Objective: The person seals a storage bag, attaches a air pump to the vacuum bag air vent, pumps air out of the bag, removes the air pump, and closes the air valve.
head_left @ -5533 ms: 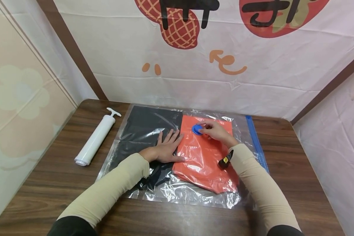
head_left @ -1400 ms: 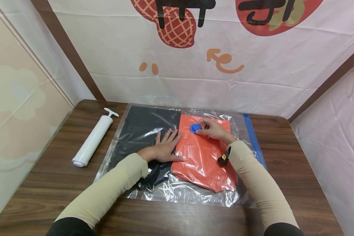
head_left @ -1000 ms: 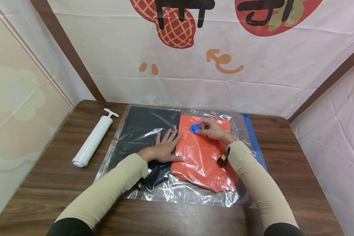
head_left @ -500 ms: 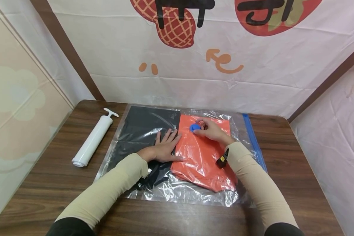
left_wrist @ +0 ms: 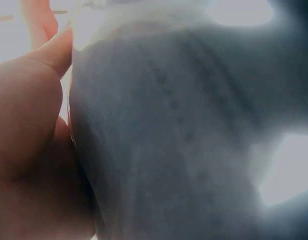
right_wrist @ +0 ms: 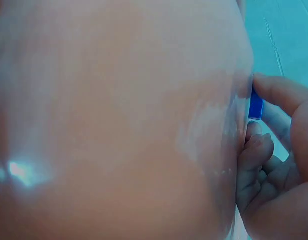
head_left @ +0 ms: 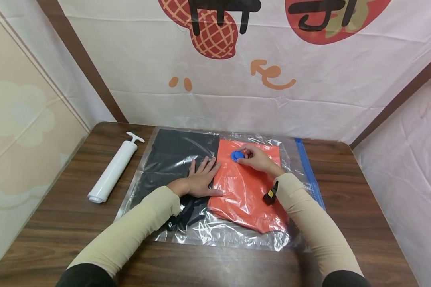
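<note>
A clear vacuum storage bag [head_left: 233,239] lies flat on the table, with folded black cloth [head_left: 181,153] in its left half and folded orange cloth [head_left: 242,187] in its right. Spread fingers of my left hand [head_left: 200,182] rest on the plastic where black meets orange. My right hand [head_left: 260,160] pinches the round blue valve cap [head_left: 236,156] over the orange cloth, thumb and forefinger at its rim. In the right wrist view, the cap's blue edge [right_wrist: 256,106] shows between the fingers. Blurred dark cloth [left_wrist: 144,125] fills most of the left wrist view.
A white hand pump [head_left: 113,171] with a T-shaped handle lies left of the bag. The bag's blue zip strip [head_left: 310,171] runs along its right side. Printed cloth walls [head_left: 230,107] stand behind and beside the brown wooden table [head_left: 348,191].
The head view has shifted slightly. My right thumb and fingers have moved a little around the valve cap's rim, still holding it. My left hand stays in place on the bag.
</note>
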Tool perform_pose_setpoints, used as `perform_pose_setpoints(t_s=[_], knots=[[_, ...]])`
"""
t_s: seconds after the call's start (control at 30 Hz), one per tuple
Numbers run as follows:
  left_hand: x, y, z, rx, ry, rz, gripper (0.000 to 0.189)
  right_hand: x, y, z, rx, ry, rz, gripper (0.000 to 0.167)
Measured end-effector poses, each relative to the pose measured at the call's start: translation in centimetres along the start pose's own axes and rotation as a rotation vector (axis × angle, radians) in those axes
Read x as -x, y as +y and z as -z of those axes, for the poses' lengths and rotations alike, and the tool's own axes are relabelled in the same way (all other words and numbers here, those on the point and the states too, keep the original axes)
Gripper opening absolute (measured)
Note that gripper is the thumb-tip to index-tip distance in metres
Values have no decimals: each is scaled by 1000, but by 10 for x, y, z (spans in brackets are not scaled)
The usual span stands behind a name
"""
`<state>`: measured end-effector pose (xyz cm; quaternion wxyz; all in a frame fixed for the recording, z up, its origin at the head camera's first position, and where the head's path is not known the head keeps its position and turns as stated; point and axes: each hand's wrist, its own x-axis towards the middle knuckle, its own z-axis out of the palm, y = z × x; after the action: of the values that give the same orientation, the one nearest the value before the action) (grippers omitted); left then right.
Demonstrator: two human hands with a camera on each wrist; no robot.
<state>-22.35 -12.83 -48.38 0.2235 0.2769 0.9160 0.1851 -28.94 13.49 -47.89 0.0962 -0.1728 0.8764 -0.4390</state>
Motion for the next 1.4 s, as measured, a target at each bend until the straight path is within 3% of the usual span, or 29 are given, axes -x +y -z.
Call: perform_pose_setpoints(t_s=[0.17, 0.37, 0.63, 0.9, 1.17, 1.27, 1.4], knots=[[-1, 1, 0, -13, -17, 1, 112, -1, 0, -2, 0, 39, -2, 22], [3, 8, 4, -30, -34, 15, 108, -2, -3, -5, 62, 102, -57, 28], [1, 6, 4, -22, -39, 14, 109, 1, -7, -8, 135, 125, -108, 32], [2, 8, 6, -3, -18, 1, 107, 5, -10, -5, 197, 82, -118, 37], [10, 14, 27, 28, -46, 6, 86, 13, -30, 16, 216, -41, -88, 49], [7, 14, 37, 57, -11, -16, 74, 15, -32, 32, 252, -16, -58, 45], [2, 9, 52, 57, 126, -33, 66, 18, -32, 60, 273, 34, -88, 44]])
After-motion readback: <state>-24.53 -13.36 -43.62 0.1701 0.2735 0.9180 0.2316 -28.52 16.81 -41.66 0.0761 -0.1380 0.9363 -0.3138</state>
